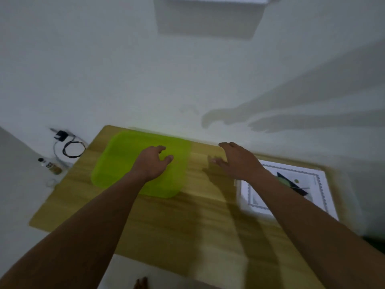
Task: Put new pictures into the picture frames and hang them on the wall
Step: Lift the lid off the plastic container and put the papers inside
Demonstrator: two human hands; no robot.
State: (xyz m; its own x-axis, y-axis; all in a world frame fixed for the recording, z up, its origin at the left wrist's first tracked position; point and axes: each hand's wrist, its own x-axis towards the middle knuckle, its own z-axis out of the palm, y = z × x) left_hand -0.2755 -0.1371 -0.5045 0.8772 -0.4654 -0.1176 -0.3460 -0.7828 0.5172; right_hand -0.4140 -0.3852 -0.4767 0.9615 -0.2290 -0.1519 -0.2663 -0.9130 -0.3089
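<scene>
Left hand [155, 161] is over the green tray [116, 163], fingers loosely curled, holding nothing; contact cannot be confirmed. Right hand [237, 161] is spread open over the wooden table [187, 226], empty. The picture [300, 182] lies flat at the table's right end, partly covered by the right forearm. A coiled cable [70, 149] and a small bottle [49, 164] lie on the floor to the left.
</scene>
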